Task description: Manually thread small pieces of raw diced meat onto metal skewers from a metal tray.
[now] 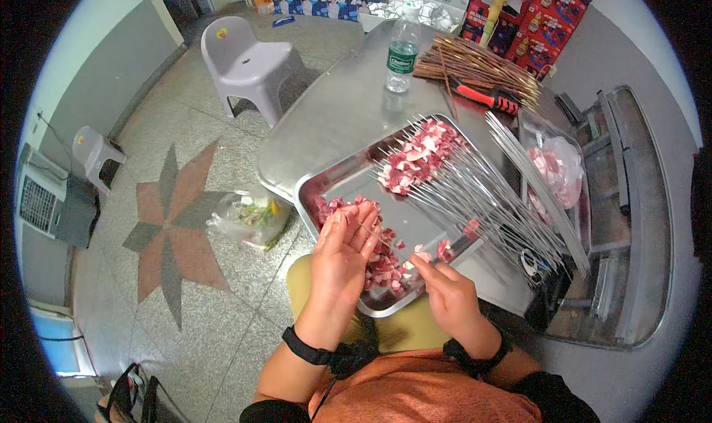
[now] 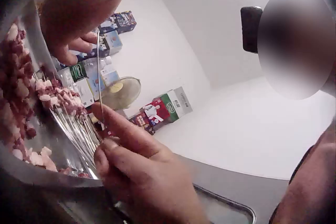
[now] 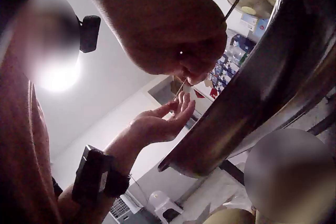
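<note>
Two chairs stand left of tray and table.

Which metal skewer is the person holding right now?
The single skewer pinched in the right hand, reaching toward the left hand. The other metal skewers lie together in piles, out of the hands.

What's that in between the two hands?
A thin skewer runs between the left hand and the right hand; it shows best in the left wrist view.
</note>
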`<action>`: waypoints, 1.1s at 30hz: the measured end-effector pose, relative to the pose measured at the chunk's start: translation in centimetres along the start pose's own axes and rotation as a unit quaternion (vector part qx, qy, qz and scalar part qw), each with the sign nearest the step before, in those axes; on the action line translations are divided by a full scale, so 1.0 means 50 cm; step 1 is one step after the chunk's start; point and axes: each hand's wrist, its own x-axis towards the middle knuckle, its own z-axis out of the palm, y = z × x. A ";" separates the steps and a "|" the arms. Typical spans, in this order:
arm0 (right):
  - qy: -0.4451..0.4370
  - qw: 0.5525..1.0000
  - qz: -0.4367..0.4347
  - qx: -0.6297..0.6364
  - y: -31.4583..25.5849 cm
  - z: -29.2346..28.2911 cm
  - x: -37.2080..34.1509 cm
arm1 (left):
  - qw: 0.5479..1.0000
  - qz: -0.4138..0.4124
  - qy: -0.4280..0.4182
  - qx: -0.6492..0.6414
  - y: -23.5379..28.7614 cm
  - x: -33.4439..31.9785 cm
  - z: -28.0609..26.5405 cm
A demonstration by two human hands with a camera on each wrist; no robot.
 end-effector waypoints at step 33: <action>0.103 0.993 -0.047 -0.016 -0.008 0.071 0.016 | 0.987 0.075 0.123 -0.075 -0.027 0.010 0.050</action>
